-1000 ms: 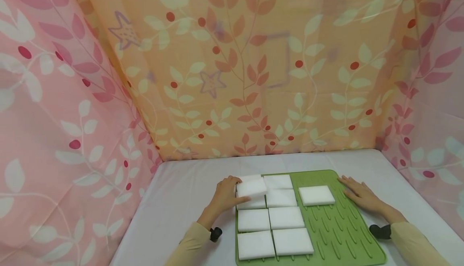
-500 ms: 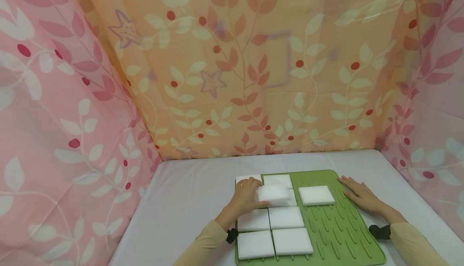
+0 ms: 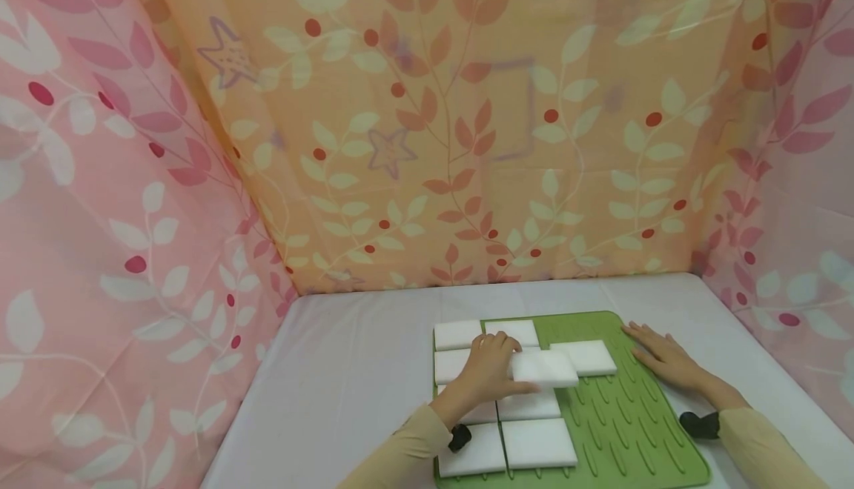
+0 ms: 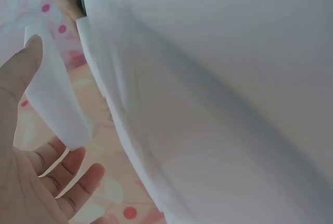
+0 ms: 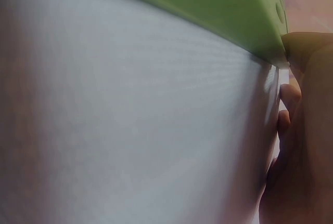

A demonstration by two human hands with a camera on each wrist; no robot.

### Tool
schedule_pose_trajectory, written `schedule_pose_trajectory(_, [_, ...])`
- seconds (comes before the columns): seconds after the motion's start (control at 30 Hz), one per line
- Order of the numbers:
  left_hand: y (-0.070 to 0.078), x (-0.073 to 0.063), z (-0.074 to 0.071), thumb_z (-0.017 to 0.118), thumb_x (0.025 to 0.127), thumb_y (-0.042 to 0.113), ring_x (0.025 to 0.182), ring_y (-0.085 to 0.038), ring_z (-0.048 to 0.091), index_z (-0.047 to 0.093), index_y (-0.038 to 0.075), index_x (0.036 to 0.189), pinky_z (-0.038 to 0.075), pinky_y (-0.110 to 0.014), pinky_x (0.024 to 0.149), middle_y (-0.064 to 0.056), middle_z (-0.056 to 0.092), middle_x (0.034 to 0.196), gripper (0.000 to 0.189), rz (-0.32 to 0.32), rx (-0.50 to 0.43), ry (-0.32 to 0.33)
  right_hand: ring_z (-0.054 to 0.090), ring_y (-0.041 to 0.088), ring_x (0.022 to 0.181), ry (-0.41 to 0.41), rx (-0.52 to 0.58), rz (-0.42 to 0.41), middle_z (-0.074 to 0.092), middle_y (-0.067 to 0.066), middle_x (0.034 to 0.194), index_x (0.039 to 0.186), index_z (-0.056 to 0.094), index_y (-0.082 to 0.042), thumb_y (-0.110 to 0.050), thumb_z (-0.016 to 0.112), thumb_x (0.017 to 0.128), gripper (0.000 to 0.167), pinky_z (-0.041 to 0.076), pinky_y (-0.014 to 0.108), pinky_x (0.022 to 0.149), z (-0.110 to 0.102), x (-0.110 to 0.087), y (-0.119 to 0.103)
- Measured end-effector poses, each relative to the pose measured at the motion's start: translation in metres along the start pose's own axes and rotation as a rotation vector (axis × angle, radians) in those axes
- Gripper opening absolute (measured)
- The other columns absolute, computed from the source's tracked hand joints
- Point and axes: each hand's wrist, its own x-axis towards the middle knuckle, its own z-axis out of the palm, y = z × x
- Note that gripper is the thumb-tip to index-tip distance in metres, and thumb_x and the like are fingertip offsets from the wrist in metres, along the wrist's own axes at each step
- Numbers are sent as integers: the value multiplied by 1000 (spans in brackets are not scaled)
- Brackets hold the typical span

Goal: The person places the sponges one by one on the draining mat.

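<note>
A white sponge block [image 3: 547,367] is pinched by my left hand [image 3: 490,370] above the green mat [image 3: 634,422], between thumb and fingers. In the left wrist view the thumb lies on one edge of the sponge [image 4: 54,91] and the fingertips are at the other. Another white sponge [image 3: 587,358] lies on the mat just behind the held one, which overlaps it in the head view. My right hand [image 3: 670,361] rests along the mat's right edge, fingers extended. In the right wrist view this hand [image 5: 312,130] touches the mat's corner.
Two columns of white sponges [image 3: 539,443] cover the mat's left part; my left arm partly hides them. Ridges line the mat's right part. The white table [image 3: 340,370] stretches around it. Patterned curtains [image 3: 427,118] stand at the back and both sides.
My left hand has carried the sponge rightward from the mat's left column, across the second column, toward the lone sponge. My right hand has stayed still.
</note>
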Motion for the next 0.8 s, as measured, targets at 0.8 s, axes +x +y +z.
schedule_pose_trajectory(0.8, [71,18,5,49,68,82,105,-14,47,52,23,102,34,-39,99,6,50,106,69,24,146,-103,25,58,124,2,1,1,33,34,138,140,37,-2,-21,49,96,50,4,71,99,-1,0,-3])
